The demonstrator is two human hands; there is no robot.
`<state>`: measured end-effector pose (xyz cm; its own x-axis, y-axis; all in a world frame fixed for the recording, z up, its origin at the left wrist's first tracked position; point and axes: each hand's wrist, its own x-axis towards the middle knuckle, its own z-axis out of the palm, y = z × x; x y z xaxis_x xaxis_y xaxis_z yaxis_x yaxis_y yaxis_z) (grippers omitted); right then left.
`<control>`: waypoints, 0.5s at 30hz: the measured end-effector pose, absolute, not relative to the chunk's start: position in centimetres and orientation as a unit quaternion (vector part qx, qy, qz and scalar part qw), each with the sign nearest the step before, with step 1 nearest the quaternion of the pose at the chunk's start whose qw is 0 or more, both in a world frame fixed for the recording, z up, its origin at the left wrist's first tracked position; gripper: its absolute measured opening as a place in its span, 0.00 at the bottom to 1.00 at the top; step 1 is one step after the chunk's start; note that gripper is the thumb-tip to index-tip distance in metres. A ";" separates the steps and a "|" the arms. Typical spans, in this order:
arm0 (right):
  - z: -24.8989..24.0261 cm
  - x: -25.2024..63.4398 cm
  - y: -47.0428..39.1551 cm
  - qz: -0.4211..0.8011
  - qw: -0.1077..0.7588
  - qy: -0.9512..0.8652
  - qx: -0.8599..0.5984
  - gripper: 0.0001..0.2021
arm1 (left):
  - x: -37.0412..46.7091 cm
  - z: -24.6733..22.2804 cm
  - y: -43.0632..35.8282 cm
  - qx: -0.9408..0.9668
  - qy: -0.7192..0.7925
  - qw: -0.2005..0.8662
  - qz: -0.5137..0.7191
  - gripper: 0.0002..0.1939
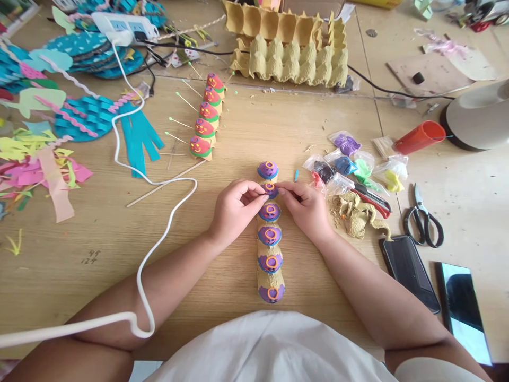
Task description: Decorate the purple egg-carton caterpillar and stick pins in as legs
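A strip of egg carton lies lengthwise before me, its several bumps capped in purple clay with blue edges and orange rings. At the second bump from the far end, my left hand has thumb and forefinger pinched together against its left side. My right hand meets the same bump from the right, thumb and forefinger closed at its edge. Any small piece between the fingertips is hidden. A tiny blue clay piece lies just beyond my right hand.
Beyond stands a red-and-green egg-carton strip with several green-tipped sticks. Bagged clay, a utility knife, carton scraps, scissors and two phones lie right. A white cable crosses my left forearm.
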<state>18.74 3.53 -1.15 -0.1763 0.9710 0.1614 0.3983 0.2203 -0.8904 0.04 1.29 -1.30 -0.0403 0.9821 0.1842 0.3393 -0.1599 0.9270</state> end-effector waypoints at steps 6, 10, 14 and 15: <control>-0.7 18.8 3.4 0.398 0.404 -0.646 -0.511 0.07 | 0.0 -1.2 1.1 0.565 0.552 0.382 0.480 0.05; -0.5 18.8 3.3 0.409 0.417 -0.637 -0.503 0.05 | -0.1 -1.2 1.2 0.554 0.552 0.391 0.486 0.07; -0.5 18.8 3.2 0.411 0.411 -0.641 -0.501 0.09 | -0.1 -1.3 1.2 0.553 0.544 0.397 0.491 0.07; -0.5 18.8 3.2 0.409 0.409 -0.643 -0.502 0.11 | -0.1 -1.3 1.2 0.553 0.543 0.398 0.491 0.07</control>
<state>18.82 3.21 -0.47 -0.1607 0.9802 0.1157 0.3106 0.1614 -0.9367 -0.11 1.21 -1.28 -0.0716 0.9913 0.1108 0.2087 -0.0938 0.9735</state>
